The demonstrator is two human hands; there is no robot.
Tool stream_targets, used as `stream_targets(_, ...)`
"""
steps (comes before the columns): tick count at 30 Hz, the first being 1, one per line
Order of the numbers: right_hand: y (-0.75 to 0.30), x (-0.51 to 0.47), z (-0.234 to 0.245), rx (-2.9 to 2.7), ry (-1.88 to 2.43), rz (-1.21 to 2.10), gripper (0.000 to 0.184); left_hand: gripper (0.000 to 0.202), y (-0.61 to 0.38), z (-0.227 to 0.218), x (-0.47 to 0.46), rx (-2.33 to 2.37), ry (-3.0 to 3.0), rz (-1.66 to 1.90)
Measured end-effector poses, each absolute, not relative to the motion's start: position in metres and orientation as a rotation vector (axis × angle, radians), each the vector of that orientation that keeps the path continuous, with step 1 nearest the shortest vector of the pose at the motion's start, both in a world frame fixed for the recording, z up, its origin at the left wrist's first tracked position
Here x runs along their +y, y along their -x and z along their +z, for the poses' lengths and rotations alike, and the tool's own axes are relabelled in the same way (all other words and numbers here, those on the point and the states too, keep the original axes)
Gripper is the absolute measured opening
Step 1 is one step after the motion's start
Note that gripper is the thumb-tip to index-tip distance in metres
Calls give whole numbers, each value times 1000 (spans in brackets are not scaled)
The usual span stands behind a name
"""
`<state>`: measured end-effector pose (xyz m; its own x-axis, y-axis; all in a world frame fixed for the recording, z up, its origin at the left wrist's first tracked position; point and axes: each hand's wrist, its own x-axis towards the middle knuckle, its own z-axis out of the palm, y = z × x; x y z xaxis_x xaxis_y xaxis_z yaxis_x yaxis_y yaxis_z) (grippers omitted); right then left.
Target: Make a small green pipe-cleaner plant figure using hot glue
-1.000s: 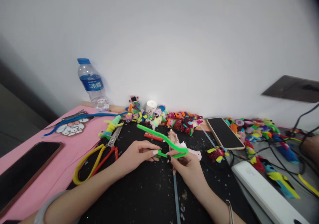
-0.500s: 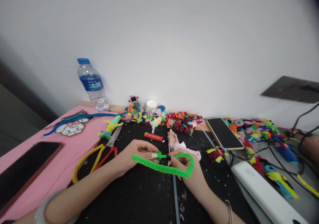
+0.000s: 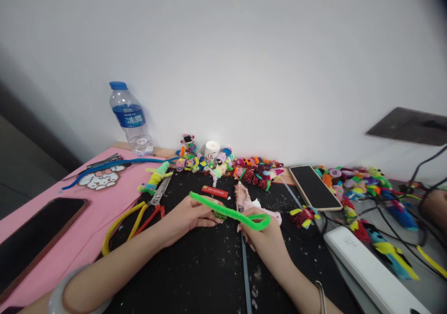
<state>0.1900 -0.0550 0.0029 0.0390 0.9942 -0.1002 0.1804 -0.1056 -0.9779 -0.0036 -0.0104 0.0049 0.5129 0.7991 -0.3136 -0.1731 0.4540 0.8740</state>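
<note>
Right hand [image 3: 264, 237] pinching bent green pipe cleaner [image 3: 227, 211], left hand [image 3: 188, 217] curled behind its free end, can't tell grip.

The green strip [image 3: 225, 210] is fuzzy, the bottle [image 3: 128, 116] plastic.
</note>
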Motion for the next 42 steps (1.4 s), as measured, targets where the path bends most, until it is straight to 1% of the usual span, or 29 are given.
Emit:
stream_targets(5,-189,-56,1,-1299,1451,1179,10,32,1,3,-11,873,-984,689)
stream_targets(11,-188,-58,-6,-1345,1431,1177,16,27,-2,-4,-13,912,-1108,778)
stream_targets(17,-186,-59,1,-1299,1421,1204,19,30,-1,-4,-12,897,-1164,778)
stream_targets(22,-185,-58,2,-1341,1403,1203,20,25,-2,-5,-11,885,-1216,802)
stream_targets(27,-186,-58,1,-1376,1386,1166,18,21,-1,-7,-11,838,-1258,831)
stream_targets(42,-184,-59,0,-1442,1328,1162,14,31,-5,-5,-14,885,-1149,868)
